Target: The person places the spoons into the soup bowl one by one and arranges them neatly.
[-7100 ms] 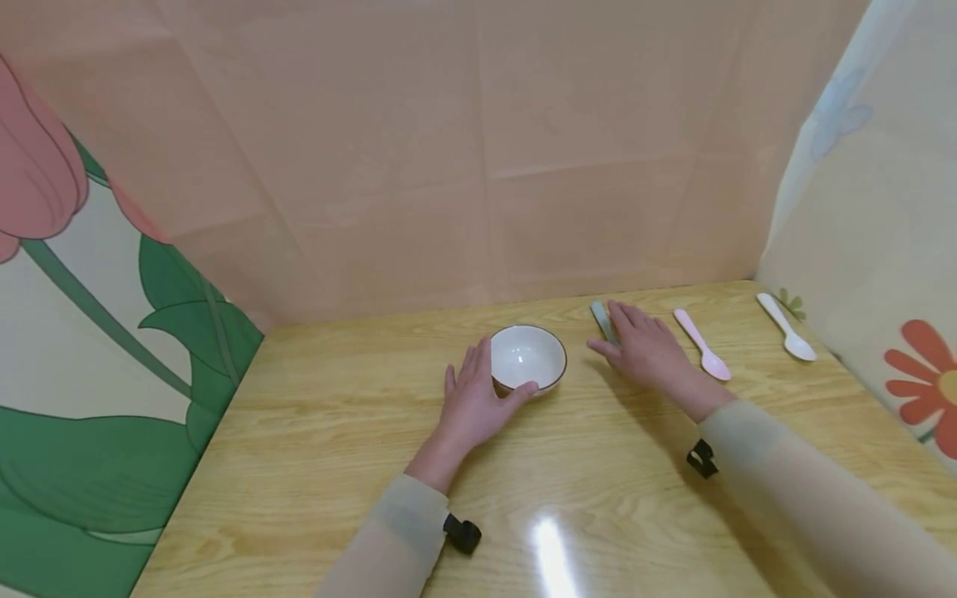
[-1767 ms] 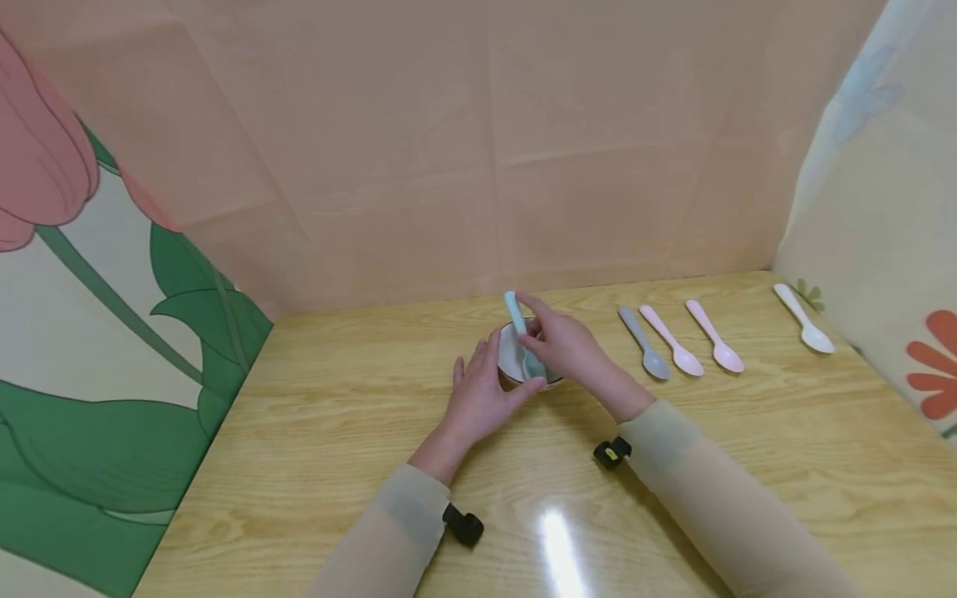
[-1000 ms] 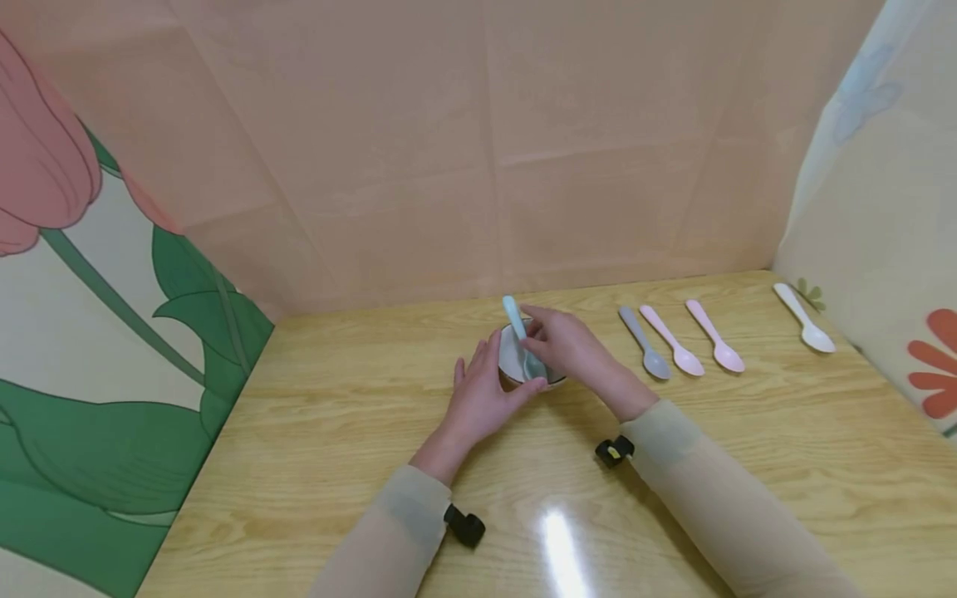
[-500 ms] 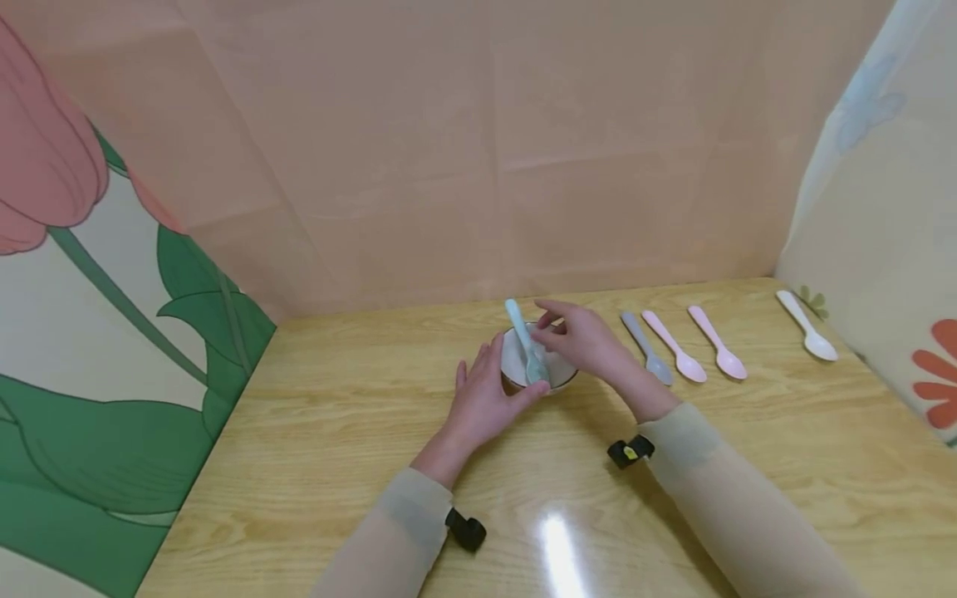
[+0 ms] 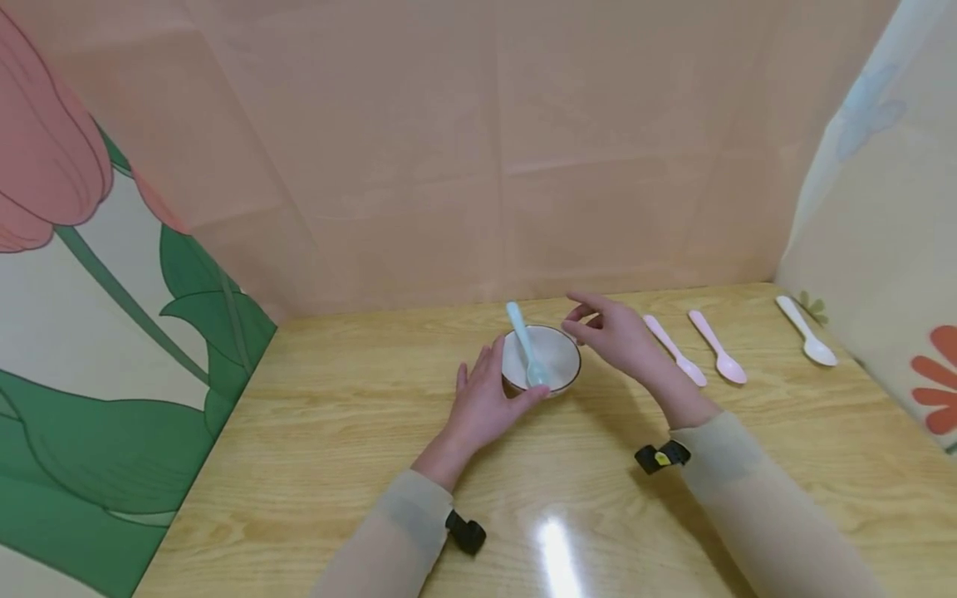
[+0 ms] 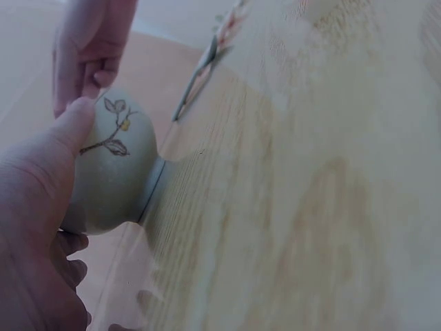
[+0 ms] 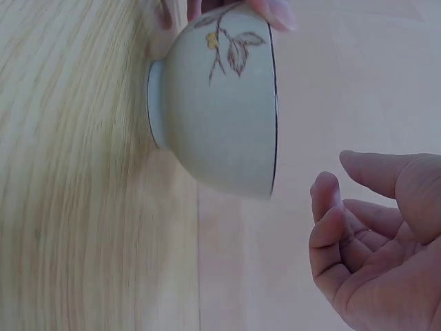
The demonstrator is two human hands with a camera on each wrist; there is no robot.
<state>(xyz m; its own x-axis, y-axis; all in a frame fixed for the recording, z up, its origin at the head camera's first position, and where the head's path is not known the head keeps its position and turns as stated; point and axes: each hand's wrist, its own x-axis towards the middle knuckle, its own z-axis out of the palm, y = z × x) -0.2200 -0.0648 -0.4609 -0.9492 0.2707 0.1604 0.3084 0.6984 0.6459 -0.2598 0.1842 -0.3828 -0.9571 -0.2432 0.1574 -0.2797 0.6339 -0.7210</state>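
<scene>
A white bowl (image 5: 557, 353) with a dark rim stands upright on the wooden table. My left hand (image 5: 482, 407) holds its near left side, the thumb at the front and the fingers along the far side. Inside leans a light blue spoon (image 5: 523, 336), its scoop down in the bowl and its handle over the back rim. My right hand (image 5: 616, 336) hovers just right of the bowl, fingers loosely bent and holding nothing; in the right wrist view a gap parts it from the bowl's rim. Brown leaves and a yellow blossom decorate the bowl's outside (image 6: 117, 179).
Two pink spoons (image 5: 676, 353) and a white spoon (image 5: 807, 332) lie to the right on the wooden table (image 5: 336, 457). A grey spoon (image 6: 196, 79) shows in the left wrist view; my right hand hides it in the head view. A pinkish backdrop (image 5: 389, 166) rises behind the table.
The light blue spoon, earlier under my right hand on the table, was held in the bowl and then let go. My right hand has drawn back to the right; my left stays at the bowl.
</scene>
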